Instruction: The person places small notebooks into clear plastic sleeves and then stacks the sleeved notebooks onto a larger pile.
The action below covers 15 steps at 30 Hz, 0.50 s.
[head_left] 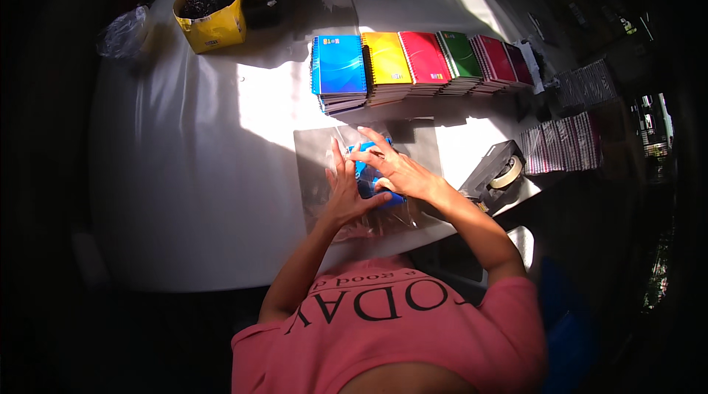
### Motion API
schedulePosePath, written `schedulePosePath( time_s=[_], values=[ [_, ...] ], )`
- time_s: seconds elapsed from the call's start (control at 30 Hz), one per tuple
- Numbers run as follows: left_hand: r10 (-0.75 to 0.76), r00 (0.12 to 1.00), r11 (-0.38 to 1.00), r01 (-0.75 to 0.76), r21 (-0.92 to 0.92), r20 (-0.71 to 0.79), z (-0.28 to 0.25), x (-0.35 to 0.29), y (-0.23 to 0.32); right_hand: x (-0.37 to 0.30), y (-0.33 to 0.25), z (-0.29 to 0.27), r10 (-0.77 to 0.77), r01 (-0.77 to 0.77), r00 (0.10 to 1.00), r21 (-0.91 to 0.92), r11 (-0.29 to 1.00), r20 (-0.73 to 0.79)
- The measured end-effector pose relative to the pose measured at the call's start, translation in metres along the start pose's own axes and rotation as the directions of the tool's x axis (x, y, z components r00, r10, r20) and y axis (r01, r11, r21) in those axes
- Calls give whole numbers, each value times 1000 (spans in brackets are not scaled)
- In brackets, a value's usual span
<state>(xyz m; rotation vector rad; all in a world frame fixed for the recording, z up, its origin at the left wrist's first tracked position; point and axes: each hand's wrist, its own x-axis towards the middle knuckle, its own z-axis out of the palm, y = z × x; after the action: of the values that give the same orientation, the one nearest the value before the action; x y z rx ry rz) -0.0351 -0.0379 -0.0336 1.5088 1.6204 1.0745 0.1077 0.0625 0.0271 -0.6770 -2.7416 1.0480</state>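
A blue notebook (365,186) lies under my two hands, on a sheet of clear plastic film (313,154) spread on the table. Along the notebook's left side rests my left hand (345,189), its fingers stretched away from me and its thumb reaching over the cover. From the right comes my right hand (398,171), fingers spread across the notebook's upper part and the thumb lower down. Both hands touch the notebook or film around it, and neither visibly grips anything. Much of the cover is hidden by my fingers.
Beyond the film stands a row of stacked spiral notebooks (387,58) in several colours. A black tape dispenser (493,176) sits to the right, near wrapped notebook bundles (560,145). A yellow box (219,31) with dark contents and a crumpled plastic bag (123,33) are at the far left.
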Motion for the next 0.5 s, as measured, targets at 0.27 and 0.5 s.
schedulePosePath(
  time_s=[0.27,0.5],
  values=[
    [14,997,885,-47,463,73,-17,25,-10,-3,-33,-1,290,-292,956,-121,949,-33],
    [-29,979,994,6,111,200,-34,22,1,-153,-1,32,412,-737,-178,399,545,-893]
  ],
)
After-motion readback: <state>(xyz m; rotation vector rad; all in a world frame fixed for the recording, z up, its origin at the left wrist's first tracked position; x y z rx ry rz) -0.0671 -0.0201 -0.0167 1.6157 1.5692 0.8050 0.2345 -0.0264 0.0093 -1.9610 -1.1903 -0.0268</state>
